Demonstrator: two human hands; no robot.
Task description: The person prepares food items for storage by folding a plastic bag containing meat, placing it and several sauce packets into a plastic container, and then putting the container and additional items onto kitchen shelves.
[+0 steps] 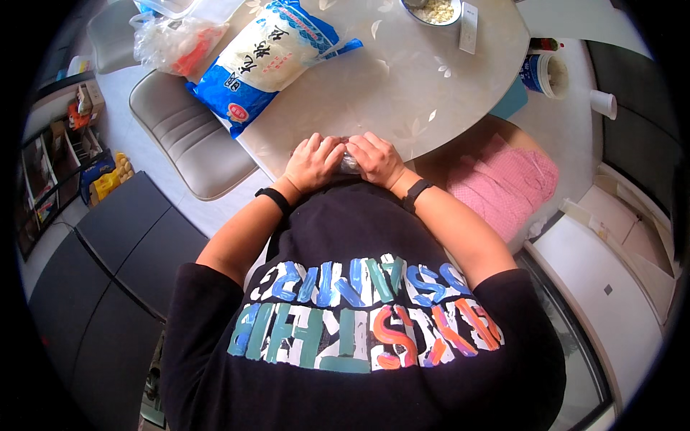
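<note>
At the near edge of the table, both my hands grip a small item wrapped in clear plastic point(348, 162). My left hand point(317, 161) covers its left side and my right hand point(375, 158) its right side, with the fingers curled over it. What lies inside the wrap is mostly hidden by my fingers. Beyond my left hand lies a large blue and white printed plastic bag point(269, 59), filled with something pale. Farther off, a bowl point(457, 12) of pale chopped food stands near the far side, beside a white remote-like object point(468, 28).
The round-edged table point(399, 102) spans the top middle. A clear plastic bag with red parts point(180, 46) lies at its left. A grey padded chair point(188, 129) stands at the left, and a seat with pink checked cloth point(504, 178) at the right. A bucket point(544, 75) stands beyond.
</note>
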